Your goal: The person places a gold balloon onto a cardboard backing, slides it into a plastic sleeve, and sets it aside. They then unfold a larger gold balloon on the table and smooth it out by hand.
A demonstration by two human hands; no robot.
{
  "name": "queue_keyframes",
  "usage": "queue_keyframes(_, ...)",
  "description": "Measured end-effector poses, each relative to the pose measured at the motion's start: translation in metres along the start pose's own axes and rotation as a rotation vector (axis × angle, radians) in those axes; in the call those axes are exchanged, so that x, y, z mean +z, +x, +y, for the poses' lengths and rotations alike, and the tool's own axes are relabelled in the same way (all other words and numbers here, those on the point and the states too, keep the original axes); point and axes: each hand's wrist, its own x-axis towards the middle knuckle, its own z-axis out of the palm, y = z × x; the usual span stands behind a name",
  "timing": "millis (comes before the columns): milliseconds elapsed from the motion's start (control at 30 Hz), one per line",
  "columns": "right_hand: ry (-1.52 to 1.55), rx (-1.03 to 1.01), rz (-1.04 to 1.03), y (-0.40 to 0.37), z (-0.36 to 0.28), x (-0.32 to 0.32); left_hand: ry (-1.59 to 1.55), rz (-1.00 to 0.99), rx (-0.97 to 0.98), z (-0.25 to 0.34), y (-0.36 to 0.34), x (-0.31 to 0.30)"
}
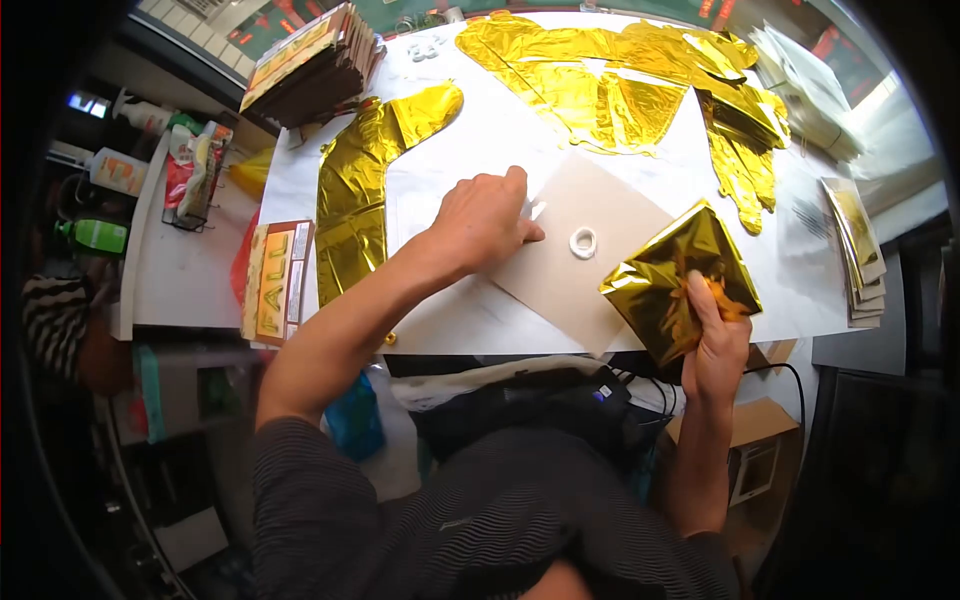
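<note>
In my right hand [715,345] is a folded gold foil balloon [690,275], gripped at its lower right with the thumb on top, held over the table's front edge. My left hand [487,218] hovers over or rests on the left part of a beige cardboard sheet [600,215]. Its thumb and forefinger are apart, beside a small clear, shiny piece [538,210]. A small roll of white ribbon [583,242] lies on the cardboard between my hands. Flat gold foil balloons [600,90] lie across the back, and another foil balloon [355,190] lies at the left.
A stack of printed cards [310,65] stands at the table's back left, with one "FALL" card [277,283] at the left edge. Clear plastic bags [810,90] and flat gold packs [855,250] lie on the right. A person's striped sleeve [55,320] shows far left.
</note>
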Motion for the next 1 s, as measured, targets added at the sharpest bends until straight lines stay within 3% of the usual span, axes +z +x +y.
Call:
queue_keyframes(267, -0.235, 0.213, -0.207, 0.028, -0.007, 0.04, -0.109, -0.036, -0.041, -0.001, -0.01, 0.007)
queue_keyframes(467, -0.299, 0.275, -0.224, 0.042, 0.013, 0.063, -0.045, 0.2, 0.12, -0.01, -0.012, 0.019)
queue_keyframes(567, -0.449, 0.257, -0.203, 0.043, 0.016, 0.069, -0.199, 0.116, 0.001, -0.011, -0.006, 0.01)
queue_keyframes(633, -0.482, 0.249, -0.204, 0.044, 0.018, 0.07, -0.459, -0.092, -0.11, -0.007, -0.005, 0.001)
queue_keyframes(733, -0.512, 0.242, -0.205, 0.043, 0.017, 0.071, -0.511, -0.12, -0.121, -0.011, 0.004, 0.005)
queue_keyframes(1000, -0.554, 0.244, -0.209, 0.047, 0.02, 0.07, -0.277, -0.058, -0.049, -0.013, 0.008, 0.005)
